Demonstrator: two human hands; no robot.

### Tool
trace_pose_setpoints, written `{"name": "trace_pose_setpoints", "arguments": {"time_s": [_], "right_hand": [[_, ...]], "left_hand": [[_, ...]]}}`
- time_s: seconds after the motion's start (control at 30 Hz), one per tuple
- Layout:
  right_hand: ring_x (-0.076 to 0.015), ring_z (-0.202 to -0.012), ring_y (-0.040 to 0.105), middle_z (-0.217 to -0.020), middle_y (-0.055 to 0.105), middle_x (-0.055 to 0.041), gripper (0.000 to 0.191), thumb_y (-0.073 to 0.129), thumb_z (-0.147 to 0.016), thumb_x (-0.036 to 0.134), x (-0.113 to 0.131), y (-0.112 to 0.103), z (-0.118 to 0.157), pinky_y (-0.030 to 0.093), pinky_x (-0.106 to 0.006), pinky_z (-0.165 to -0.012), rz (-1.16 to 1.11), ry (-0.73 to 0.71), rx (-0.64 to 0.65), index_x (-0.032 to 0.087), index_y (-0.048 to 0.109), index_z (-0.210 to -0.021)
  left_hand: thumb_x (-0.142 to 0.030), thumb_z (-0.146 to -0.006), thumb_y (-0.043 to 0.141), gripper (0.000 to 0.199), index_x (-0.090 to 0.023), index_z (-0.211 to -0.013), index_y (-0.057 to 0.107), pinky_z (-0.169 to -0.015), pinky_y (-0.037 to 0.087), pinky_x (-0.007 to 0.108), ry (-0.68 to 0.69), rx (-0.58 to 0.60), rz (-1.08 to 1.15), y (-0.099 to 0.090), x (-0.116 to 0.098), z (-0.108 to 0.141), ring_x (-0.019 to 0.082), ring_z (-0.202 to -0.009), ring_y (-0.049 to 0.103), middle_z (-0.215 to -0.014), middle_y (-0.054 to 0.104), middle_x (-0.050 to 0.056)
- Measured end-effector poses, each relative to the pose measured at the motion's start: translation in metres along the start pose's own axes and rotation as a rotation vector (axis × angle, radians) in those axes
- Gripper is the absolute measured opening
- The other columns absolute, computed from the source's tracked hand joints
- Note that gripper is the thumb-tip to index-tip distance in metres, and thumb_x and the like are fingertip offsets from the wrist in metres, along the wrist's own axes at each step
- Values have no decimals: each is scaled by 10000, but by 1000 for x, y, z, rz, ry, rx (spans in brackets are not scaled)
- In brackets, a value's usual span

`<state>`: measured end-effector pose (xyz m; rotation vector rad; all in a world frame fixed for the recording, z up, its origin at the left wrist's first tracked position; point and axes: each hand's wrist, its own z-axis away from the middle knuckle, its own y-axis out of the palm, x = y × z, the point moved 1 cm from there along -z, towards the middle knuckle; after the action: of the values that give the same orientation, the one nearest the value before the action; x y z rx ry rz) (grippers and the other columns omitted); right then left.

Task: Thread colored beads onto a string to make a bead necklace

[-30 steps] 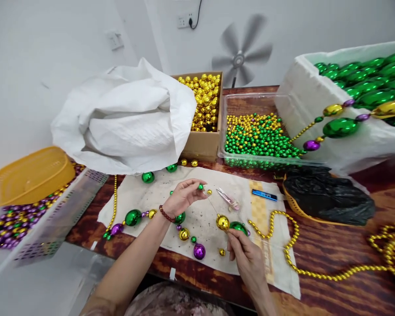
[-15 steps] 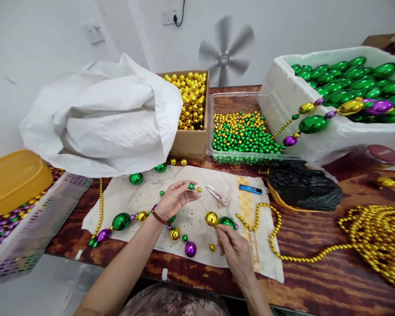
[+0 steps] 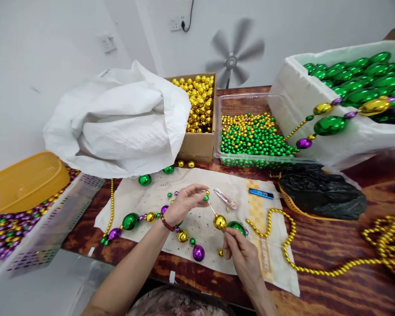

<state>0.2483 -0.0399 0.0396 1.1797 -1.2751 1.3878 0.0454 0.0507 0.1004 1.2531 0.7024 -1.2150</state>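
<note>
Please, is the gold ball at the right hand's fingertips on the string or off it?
On: the string runs from the gold ball to the left hand.

Left hand [image 3: 181, 205] pinches 1 green bead [image 3: 206, 198], string [image 3: 212, 207] slanting to 1 gold ball [image 3: 220, 221], right hand [image 3: 242, 254] pinching at its edge!

The gold bead [image 3: 220, 222] by the right hand [image 3: 243, 254] and the green bead [image 3: 206, 198] at the left hand [image 3: 184, 205] look mirror-glossy and smooth. Under the 2 hands, matt, speckled cloth [image 3: 197, 177] covers a glossy, grained wooden table [image 3: 335, 241]. Beyond them, the cardboard box [image 3: 197, 146] is matt; rightward, the black plastic bag [image 3: 322, 191] is crinkled, shiny.
</note>
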Motion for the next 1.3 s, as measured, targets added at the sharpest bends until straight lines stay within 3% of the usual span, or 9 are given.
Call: {"name": "trace_pose_setpoints", "arguments": {"time_s": [0.07, 0.17, 0.23, 0.47, 0.83, 0.93, 1.03, 1.17, 1.3], "right_hand": [[-121, -442, 563, -612, 604, 11, 349, 539, -963, 510, 3, 0, -2, 476, -222, -462, -75, 21, -17, 182, 655, -940], [-123, -443, 565, -633, 611, 4, 356, 602, -918, 541, 8, -1, -3, 458, -222, -431, -204, 84, -42, 187, 630, -899], [-121, -429, 556, -626, 607, 6, 373, 636, -886, 563, 10, -3, -3, 420, -212, -394, -292, 142, -51, 190, 612, -885], [-130, -465, 574, -708, 636, -17, 391, 666, -859, 574, 13, -1, -8, 375, -201, -380, -432, 214, 105, 197, 602, -943], [-120, -463, 541, -654, 664, -42, 387, 710, -820, 556, 8, 3, -11, 366, -212, -388, -349, 180, -32, 169, 694, -817], [-98, -452, 491, -639, 600, -9, 356, 729, -800, 529, 8, 4, -13, 351, -205, -380, -358, 144, -44, 176, 705, -762], [-88, -455, 481, -660, 572, 6, 280, 710, -831, 458, 10, 3, -14, 374, -210, -404, -316, 80, -28, 186, 721, -766], [-126, -563, 572, -681, 571, 0, 191, 667, -884, 359, 13, -1, -7, 461, -232, -515, -192, -45, -32, 198, 741, -812], [-143, -606, 594, -687, 578, -6, 176, 631, -922, 314, 12, -4, 2, 474, -246, -564, -87, -142, -46, 206, 751, -851]], "left_hand": [[-377, -898, 652, 262, -167, -1030, 733, -801, 546, 348, 47, -1, -340, -13, -1, -4, 215, -822, 714, -940, 738, 94], [-255, -963, 490, 254, -179, -993, 731, -883, 502, 377, 98, -283, -1185, -54, -14, -13, 255, -966, 676, -1049, 732, 129], [-154, -914, 493, 251, -166, -990, 732, -978, 424, 482, 58, -425, -1455, -86, -28, -19, 338, -1107, 604, -1115, 707, 180], [-57, -857, 431, 429, -171, -1201, 659, -1008, 333, 536, -38, -544, -1796, -153, -63, -30, 384, -1276, 437, -1322, 599, 214], [-149, -901, 444, 335, -132, -1164, 652, -918, 421, 483, -89, -517, -1944, -144, -65, -34, 381, -1137, 548, -1204, 610, 229], [-200, -876, 529, 323, -123, -1166, 651, -963, 430, 477, 88, -565, -1740, -124, -59, -19, 371, -1148, 546, -1165, 621, 204], [-262, -803, 668, 294, -170, -1081, 684, -910, 487, 388, 222, -517, -1108, -87, -42, -2, 276, -1023, 612, -1128, 642, 121], [-345, -792, 741, 398, -210, -1162, 684, -756, 526, 289, 30, -249, -119, -29, -14, 11, 184, -861, 672, -957, 690, 44], [-309, -811, 765, 344, -159, -1116, 711, -763, 553, 273, -54, -156, 303, -1, -6, 11, 165, -833, 703, -952, 717, 58]]}}
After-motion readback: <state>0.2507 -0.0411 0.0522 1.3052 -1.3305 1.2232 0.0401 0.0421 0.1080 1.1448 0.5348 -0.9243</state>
